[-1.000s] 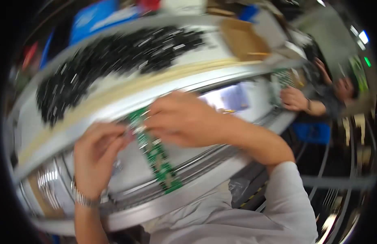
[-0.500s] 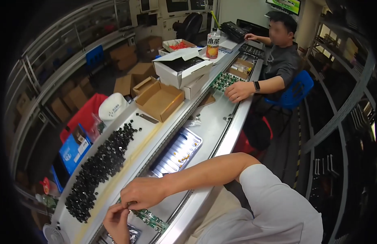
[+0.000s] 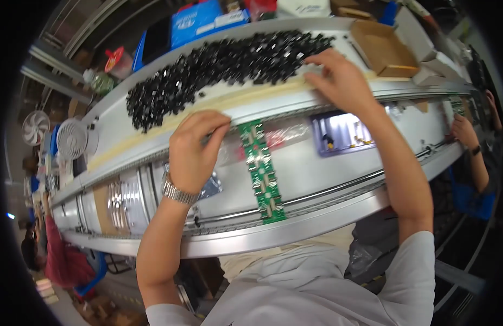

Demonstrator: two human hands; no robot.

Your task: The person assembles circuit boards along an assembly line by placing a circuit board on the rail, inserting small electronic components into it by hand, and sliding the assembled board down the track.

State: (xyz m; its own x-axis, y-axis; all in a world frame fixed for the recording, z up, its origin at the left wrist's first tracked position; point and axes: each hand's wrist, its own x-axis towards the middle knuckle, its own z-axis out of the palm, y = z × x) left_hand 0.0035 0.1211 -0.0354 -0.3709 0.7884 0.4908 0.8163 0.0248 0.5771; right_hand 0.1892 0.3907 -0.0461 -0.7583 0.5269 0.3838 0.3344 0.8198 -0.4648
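Note:
A long green circuit board (image 3: 261,173) lies across the conveyor's two rails in front of me. My left hand (image 3: 196,146), with a metal watch on the wrist, is just left of the board's far end. Its thumb and fingers are pinched together, and anything between the tips is too small to make out. Farther right, my right hand (image 3: 342,81) reaches over the far rail to the right end of a pile of small black components (image 3: 229,62). Its thumb and index finger are apart, with nothing visible between them.
Beneath the rails sit a purple-white tray (image 3: 343,136) and clear plastic bags (image 3: 286,136). An open cardboard box (image 3: 384,49) stands beyond the pile, at far right; white fans (image 3: 72,139) stand left. Another person's hand (image 3: 464,130) works at the conveyor's right end.
My view has turned left, down onto the board. Both hands were together at the board's end; now they are apart, the right one out at the black components.

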